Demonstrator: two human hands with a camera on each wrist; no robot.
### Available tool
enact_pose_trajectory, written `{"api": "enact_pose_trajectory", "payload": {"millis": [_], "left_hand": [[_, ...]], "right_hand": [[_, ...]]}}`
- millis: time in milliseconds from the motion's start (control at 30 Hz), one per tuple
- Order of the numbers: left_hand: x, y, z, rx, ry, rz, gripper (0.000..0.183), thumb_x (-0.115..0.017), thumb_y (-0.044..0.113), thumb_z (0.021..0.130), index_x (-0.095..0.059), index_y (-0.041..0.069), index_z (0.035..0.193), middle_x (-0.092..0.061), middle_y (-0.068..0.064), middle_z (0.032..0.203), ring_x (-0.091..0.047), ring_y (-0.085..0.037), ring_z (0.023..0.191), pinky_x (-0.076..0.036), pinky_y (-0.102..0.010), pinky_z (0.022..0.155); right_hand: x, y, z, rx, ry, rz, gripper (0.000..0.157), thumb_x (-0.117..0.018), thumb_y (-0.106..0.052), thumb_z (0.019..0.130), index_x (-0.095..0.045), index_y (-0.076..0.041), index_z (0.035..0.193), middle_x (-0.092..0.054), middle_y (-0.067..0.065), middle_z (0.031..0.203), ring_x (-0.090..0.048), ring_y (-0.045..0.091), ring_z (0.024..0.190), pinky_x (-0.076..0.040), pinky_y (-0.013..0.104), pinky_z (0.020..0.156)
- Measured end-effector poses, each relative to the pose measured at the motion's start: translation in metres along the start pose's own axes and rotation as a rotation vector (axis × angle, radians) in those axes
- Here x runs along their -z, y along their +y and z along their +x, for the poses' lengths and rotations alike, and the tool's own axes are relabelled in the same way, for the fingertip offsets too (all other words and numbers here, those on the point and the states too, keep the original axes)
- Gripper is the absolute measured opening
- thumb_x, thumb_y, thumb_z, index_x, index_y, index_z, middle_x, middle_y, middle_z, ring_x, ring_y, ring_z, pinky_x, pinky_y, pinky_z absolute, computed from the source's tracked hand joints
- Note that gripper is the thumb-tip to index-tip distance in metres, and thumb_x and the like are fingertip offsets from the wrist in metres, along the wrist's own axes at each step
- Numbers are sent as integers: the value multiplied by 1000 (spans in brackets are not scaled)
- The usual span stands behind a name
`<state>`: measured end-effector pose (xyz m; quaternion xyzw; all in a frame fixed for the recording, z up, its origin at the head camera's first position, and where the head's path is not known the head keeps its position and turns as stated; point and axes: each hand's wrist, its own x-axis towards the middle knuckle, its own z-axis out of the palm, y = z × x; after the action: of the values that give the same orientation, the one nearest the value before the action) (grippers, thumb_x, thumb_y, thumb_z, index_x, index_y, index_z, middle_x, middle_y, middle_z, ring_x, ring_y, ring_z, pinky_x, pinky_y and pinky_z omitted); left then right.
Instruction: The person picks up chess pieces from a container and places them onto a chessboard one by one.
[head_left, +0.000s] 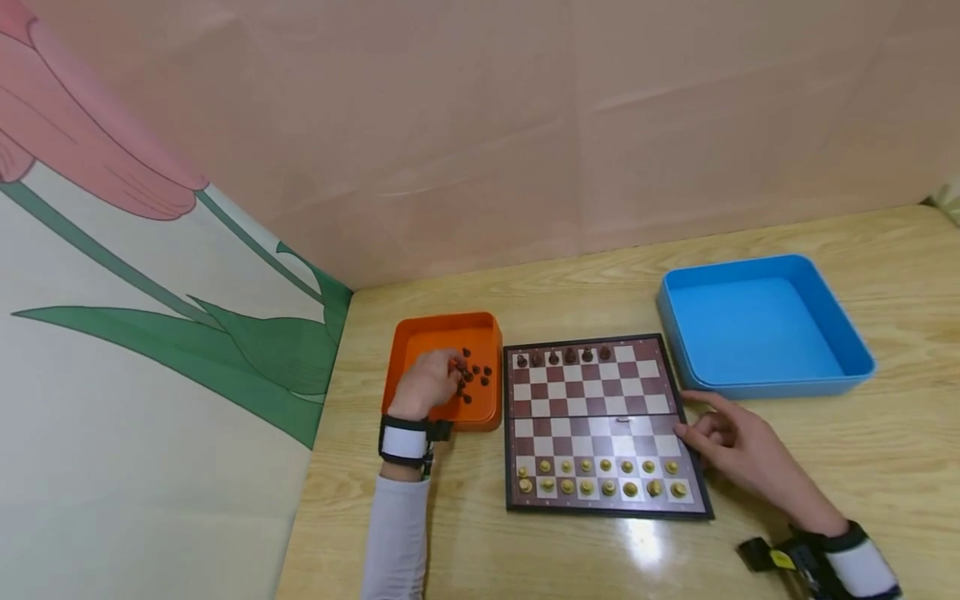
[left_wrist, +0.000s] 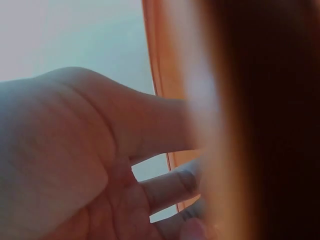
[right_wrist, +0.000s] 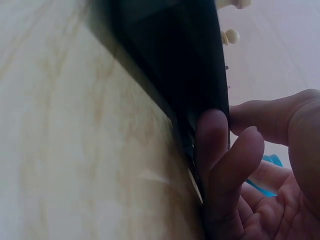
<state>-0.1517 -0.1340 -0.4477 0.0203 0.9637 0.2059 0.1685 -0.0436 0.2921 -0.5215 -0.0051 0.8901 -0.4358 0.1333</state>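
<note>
Dark chess pieces (head_left: 487, 371) lay loose in the orange tray (head_left: 435, 337) at nine o'clock of the chessboard (head_left: 622, 396), likely light, stiff, best pinched by the head; the left hand (head_left: 429, 379) reached among them, its openness and hold impossible to tell, while the right hand (head_left: 735, 442) pinched the board's three-o'clock edge; the tray's walls seemed to favour lifting upward.

The head camera looks forward and down from above the table (head_left: 465, 542), far enough off to take in its far and left edges. The left wrist camera sits close to the left hand (head_left: 426, 385), facing along the palm, a dark blur blocking its right side; it shares the orange tray (head_left: 435, 330) with the head view. The right wrist camera looks tilted, low over the table, at the chessboard (head_left: 585, 406) edge and right hand (head_left: 731, 440), both also in the head view.
</note>
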Motion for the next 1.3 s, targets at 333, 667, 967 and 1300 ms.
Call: {"api": "enact_pose_trajectory", "payload": {"millis": [333, 667, 967, 1300], "left_hand": [[4, 4, -3, 14, 131, 46, 9, -66, 20, 107, -73, 15, 111, -68, -3, 92, -60, -18, 68, -46, -31, 55], [11, 11, -16, -88, 231, -20, 8, -68, 15, 105, -72, 14, 111, -72, -3, 98, -63, -17, 73, -49, -30, 58], [20, 29, -26, -291, 305, -134, 14, -75, 21, 103, -76, 10, 111, -75, -3, 100, -58, -13, 61, -47, -27, 55], [26, 74, -28, -417, 181, -135, 22, -72, 23, 104, -76, 6, 118, -76, -5, 103, -61, -14, 70, -51, -26, 57]], "right_hand": [[0, 1, 0, 21, 9, -17, 67, -66, -35, 108, -42, 4, 156, -72, 4, 90, -65, 16, 72, -56, 26, 62], [2, -2, -4, 19, 13, -16, 65, -66, -31, 108, -42, 5, 157, -73, 4, 91, -64, 15, 71, -55, 26, 61], [2, -4, -5, 11, 16, -2, 66, -66, -31, 108, -42, 5, 157, -73, 4, 90, -65, 16, 71, -55, 26, 61], [2, -4, -6, 13, 17, -7, 65, -67, -30, 108, -42, 5, 157, -73, 4, 90, -66, 15, 71, -55, 26, 62]]}}
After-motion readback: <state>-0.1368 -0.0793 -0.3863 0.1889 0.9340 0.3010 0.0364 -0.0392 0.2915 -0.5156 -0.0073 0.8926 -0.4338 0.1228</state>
